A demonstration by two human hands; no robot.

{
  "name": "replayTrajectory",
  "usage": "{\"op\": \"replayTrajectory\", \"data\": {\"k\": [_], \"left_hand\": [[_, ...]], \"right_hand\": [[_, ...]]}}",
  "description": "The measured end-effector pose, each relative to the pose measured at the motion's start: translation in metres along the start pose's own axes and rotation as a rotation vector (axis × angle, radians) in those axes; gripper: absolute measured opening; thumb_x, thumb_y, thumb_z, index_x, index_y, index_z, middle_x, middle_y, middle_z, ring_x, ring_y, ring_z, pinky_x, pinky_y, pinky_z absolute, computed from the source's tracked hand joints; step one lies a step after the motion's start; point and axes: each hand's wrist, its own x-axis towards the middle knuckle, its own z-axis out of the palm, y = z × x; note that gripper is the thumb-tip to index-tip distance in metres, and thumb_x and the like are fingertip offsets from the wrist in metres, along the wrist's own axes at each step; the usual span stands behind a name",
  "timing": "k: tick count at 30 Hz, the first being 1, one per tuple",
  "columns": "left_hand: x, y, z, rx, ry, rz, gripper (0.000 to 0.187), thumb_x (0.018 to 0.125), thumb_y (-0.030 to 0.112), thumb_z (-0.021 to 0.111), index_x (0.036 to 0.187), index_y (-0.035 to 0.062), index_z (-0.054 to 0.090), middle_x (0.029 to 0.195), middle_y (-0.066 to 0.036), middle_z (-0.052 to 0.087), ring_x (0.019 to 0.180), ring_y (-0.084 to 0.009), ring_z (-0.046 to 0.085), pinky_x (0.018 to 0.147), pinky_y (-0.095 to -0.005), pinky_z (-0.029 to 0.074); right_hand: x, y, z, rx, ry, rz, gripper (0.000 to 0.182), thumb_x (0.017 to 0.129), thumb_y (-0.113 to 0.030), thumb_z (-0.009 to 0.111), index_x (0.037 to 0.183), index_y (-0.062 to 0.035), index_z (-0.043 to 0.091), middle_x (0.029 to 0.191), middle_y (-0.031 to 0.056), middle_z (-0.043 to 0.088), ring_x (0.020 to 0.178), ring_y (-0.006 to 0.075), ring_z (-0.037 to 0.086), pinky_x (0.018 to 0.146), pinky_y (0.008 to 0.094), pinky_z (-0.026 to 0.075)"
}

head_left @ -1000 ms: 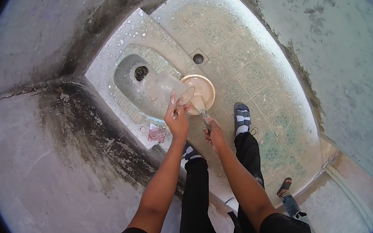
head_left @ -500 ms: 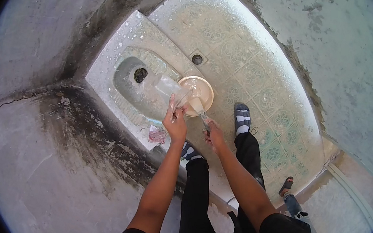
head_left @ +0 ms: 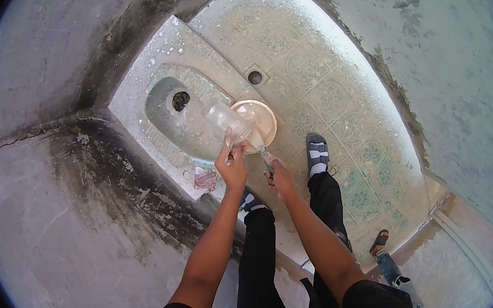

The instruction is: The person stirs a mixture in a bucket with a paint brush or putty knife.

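My left hand is closed around the near end of a clear plastic container, which lies tilted in the air over the squat toilet's edge and overlaps a round, pale basin. A dark-handled tool with a broad pale end, like a putty knife, is gripped in my right hand. Its pale end points at the container, right beside my left fingers, above the basin's near rim. Whitish material shows inside the basin, partly hidden by the container.
The squat toilet is set in a raised, white-spattered step. A floor drain lies beyond the basin, and a small reddish packet rests on the step's near corner. Another person's sandalled foot stands at the right.
The clear container has turned slightly in my left hand, showing more of its rounded side. The tool's pale end has shifted a little left, close against it. The view has moved slightly.
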Motion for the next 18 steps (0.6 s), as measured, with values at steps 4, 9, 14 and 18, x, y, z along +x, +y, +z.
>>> {"op": "replayTrajectory", "data": {"k": [4, 9, 14, 18], "left_hand": [[0.001, 0.004, -0.001, -0.069, 0.042, -0.088, 0.043, 0.090, -0.003, 0.041, 0.133, -0.0035, 0.044, 0.101, -0.017, 0.061, 0.080, -0.0178, 0.063, 0.073, -0.0292, 0.055], [0.001, 0.003, -0.007, -0.092, 0.052, -0.087, 0.046, 0.091, -0.003, 0.040, 0.137, -0.0020, 0.039, 0.104, -0.019, 0.060, 0.084, -0.0198, 0.063, 0.072, -0.0286, 0.055], [0.000, 0.017, -0.013, -0.137, 0.097, -0.239, 0.055, 0.089, -0.006, 0.039, 0.142, 0.0011, 0.029, 0.106, -0.024, 0.060, 0.075, -0.0244, 0.066, 0.065, -0.0302, 0.057], [-0.001, 0.009, -0.020, -0.183, 0.096, -0.240, 0.058, 0.088, -0.007, 0.040, 0.144, 0.0023, 0.026, 0.106, -0.025, 0.059, 0.071, -0.0264, 0.067, 0.063, -0.0308, 0.058]], "right_hand": [[0.006, 0.005, 0.000, -0.071, 0.062, -0.076, 0.030, 0.096, -0.032, 0.040, 0.117, -0.0132, 0.052, 0.062, -0.0016, 0.049, 0.041, 0.0057, 0.037, 0.037, 0.0236, 0.030], [0.010, 0.005, 0.001, -0.170, 0.070, -0.148, 0.033, 0.094, -0.028, 0.044, 0.119, -0.0084, 0.051, 0.062, 0.0001, 0.052, 0.042, 0.0074, 0.042, 0.037, 0.0260, 0.034], [0.012, -0.008, 0.005, -0.100, 0.184, -0.068, 0.025, 0.088, -0.025, 0.050, 0.101, -0.0032, 0.052, 0.068, 0.0075, 0.060, 0.039, 0.0105, 0.044, 0.036, 0.0268, 0.035], [0.013, -0.014, 0.005, -0.179, 0.177, -0.063, 0.024, 0.088, -0.026, 0.046, 0.097, -0.0037, 0.049, 0.080, 0.0120, 0.064, 0.042, 0.0101, 0.041, 0.039, 0.0258, 0.034]]}}
